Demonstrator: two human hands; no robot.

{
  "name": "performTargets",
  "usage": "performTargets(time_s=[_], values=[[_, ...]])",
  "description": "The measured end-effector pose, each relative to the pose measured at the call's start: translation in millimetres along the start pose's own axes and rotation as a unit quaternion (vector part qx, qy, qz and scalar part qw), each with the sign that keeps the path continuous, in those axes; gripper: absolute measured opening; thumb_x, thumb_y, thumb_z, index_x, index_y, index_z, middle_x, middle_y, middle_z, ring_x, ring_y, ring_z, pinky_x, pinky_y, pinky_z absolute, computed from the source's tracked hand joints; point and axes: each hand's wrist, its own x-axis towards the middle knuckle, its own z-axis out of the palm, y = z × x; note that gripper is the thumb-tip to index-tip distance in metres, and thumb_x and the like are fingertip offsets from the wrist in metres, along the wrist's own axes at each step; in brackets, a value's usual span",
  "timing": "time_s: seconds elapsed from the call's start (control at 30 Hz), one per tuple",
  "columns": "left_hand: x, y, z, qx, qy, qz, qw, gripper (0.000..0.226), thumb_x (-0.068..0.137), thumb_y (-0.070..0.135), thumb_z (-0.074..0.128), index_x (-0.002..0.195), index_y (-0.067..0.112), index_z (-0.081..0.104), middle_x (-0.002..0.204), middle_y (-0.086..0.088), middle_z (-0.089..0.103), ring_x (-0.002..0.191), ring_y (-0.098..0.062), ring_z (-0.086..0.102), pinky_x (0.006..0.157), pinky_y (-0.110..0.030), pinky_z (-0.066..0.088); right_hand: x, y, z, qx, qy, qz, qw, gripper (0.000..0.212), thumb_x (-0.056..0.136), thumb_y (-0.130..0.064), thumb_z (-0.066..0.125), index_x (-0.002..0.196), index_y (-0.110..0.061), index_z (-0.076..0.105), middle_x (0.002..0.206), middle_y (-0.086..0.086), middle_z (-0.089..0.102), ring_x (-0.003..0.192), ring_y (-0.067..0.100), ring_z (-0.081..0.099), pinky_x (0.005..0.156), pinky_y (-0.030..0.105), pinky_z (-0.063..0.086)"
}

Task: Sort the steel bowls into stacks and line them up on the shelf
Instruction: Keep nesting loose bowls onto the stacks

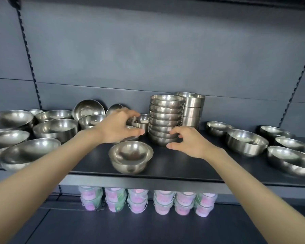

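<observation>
At centre frame on the dark shelf (183,166) stands a tall stack (165,118) of steel bowls, with a shorter stack (192,110) of straight-sided ones touching it behind, to the right. My right hand (188,140) is cupped at the tall stack's foot, fingertips by its lowest bowls; I cannot tell whether they grip. My left hand (116,125) is spread in a wide curve near a small bowl (142,122) just left of the stack, holding nothing I can see. The hands are apart. Two nested bowls (130,155) sit at the shelf's front edge, below my left hand. Loose bowls (55,127) crowd the left of the frame; more bowls (246,141) lie at right. Below the shelf, clear tubs (164,201) carry pink labels too blurred to read. I can read no writing on the bowls.
</observation>
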Motion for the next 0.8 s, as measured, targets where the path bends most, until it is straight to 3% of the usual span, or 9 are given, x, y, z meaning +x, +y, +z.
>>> performTargets(time_s=[0.07, 0.17, 0.33, 0.4, 0.5, 0.6, 0.63, 0.73, 0.8], values=[[-27.6, -3.6, 1.5, -0.023, 0.01, -0.019, 0.999, 0.057, 0.078, 0.044, 0.071, 0.127, 0.02, 0.055, 0.117, 0.007, 0.053, 0.111, -0.011, 0.05, 0.086, -0.019, 0.034, -8.1, -8.8, 8.9, 0.021, -0.015, -0.017, 1.0, 0.059, 0.084, -0.036, 0.07, 0.134, -0.014, 0.05, 0.14, 0.001, 0.048, 0.124, 0.015, 0.045, 0.094, 0.022, 0.034], [-65.2, -12.5, 9.4, -0.054, -0.005, -0.052, 0.997, 0.057, 0.078, 0.042, 0.072, 0.128, 0.019, 0.054, 0.121, 0.008, 0.054, 0.108, -0.009, 0.051, 0.087, -0.017, 0.036, -20.4, -17.9, 25.7, 0.055, -0.035, -0.034, 0.997, 0.062, 0.082, -0.043, 0.07, 0.134, -0.018, 0.05, 0.138, -0.001, 0.049, 0.124, 0.015, 0.046, 0.095, 0.023, 0.037], [-105.4, -27.8, 26.7, -0.1, 0.027, -0.096, 0.99, 0.064, 0.073, 0.043, 0.076, 0.129, 0.025, 0.051, 0.124, 0.005, 0.049, 0.112, -0.005, 0.044, 0.085, -0.006, 0.026, -33.1, -30.7, 49.4, 0.154, -0.049, -0.04, 0.986, 0.061, 0.07, -0.049, 0.078, 0.123, -0.03, 0.056, 0.119, -0.015, 0.055, 0.106, 0.004, 0.051, 0.074, 0.007, 0.04], [-112.3, -32.3, 35.4, -0.12, 0.029, -0.113, 0.986, 0.07, 0.07, 0.042, 0.079, 0.131, 0.027, 0.047, 0.124, 0.006, 0.046, 0.114, -0.006, 0.043, 0.088, -0.009, 0.027, -33.8, -34.1, 58.5, 0.162, -0.055, -0.041, 0.984, 0.067, 0.066, -0.048, 0.081, 0.125, -0.03, 0.054, 0.119, -0.014, 0.056, 0.108, 0.006, 0.053, 0.081, 0.011, 0.043], [-115.4, -42.2, 46.8, -0.162, 0.032, -0.14, 0.976, 0.077, 0.069, 0.037, 0.081, 0.135, 0.023, 0.043, 0.129, 0.005, 0.048, 0.119, -0.01, 0.047, 0.099, -0.022, 0.036, -30.6, -36.8, 70.0, 0.185, -0.047, -0.042, 0.981, 0.067, 0.063, -0.044, 0.084, 0.122, -0.029, 0.056, 0.119, -0.008, 0.06, 0.109, 0.011, 0.058, 0.094, 0.031, 0.049], [-112.4, -50.4, 54.7, -0.236, 0.035, -0.125, 0.963, 0.07, 0.07, 0.027, 0.082, 0.13, 0.02, 0.046, 0.12, 0.01, 0.059, 0.119, -0.01, 0.054, 0.102, -0.025, 0.04, -25.2, -37.4, 77.6, 0.21, -0.027, -0.038, 0.977, 0.062, 0.061, -0.034, 0.087, 0.115, -0.022, 0.061, 0.119, -0.002, 0.059, 0.105, 0.019, 0.062, 0.095, 0.036, 0.051], [-111.0, -52.7, 56.1, -0.251, 0.04, -0.118, 0.96, 0.068, 0.07, 0.025, 0.082, 0.128, 0.022, 0.047, 0.116, 0.014, 0.06, 0.118, -0.008, 0.055, 0.102, -0.024, 0.04, -23.4, -37.6, 79.0, 0.224, -0.019, -0.036, 0.974, 0.059, 0.058, -0.033, 0.088, 0.11, -0.021, 0.064, 0.119, 0.0, 0.059, 0.103, 0.02, 0.063, 0.094, 0.033, 0.052], [-104.5, -62.5, 53.7, -0.303, 0.069, -0.099, 0.945, 0.07, 0.065, 0.03, 0.084, 0.126, 0.025, 0.05, 0.115, 0.016, 0.063, 0.113, 0.0, 0.056, 0.099, -0.025, 0.044, -20.2, -42.8, 77.2, 0.278, 0.018, -0.028, 0.96, 0.058, 0.042, -0.046, 0.086, 0.094, -0.026, 0.07, 0.113, -0.012, 0.062, 0.096, -0.002, 0.065, 0.086, 0.012, 0.049], [-96.2, -72.3, 47.2, -0.327, 0.084, -0.08, 0.938, 0.075, 0.062, 0.036, 0.083, 0.128, 0.025, 0.049, 0.121, 0.012, 0.062, 0.112, 0.001, 0.056, 0.095, -0.024, 0.045, -14.3, -48.7, 73.4, 0.315, 0.046, -0.018, 0.948, 0.059, 0.037, -0.05, 0.086, 0.09, -0.028, 0.073, 0.103, -0.019, 0.067, 0.093, -0.007, 0.065, 0.081, 0.009, 0.048]])
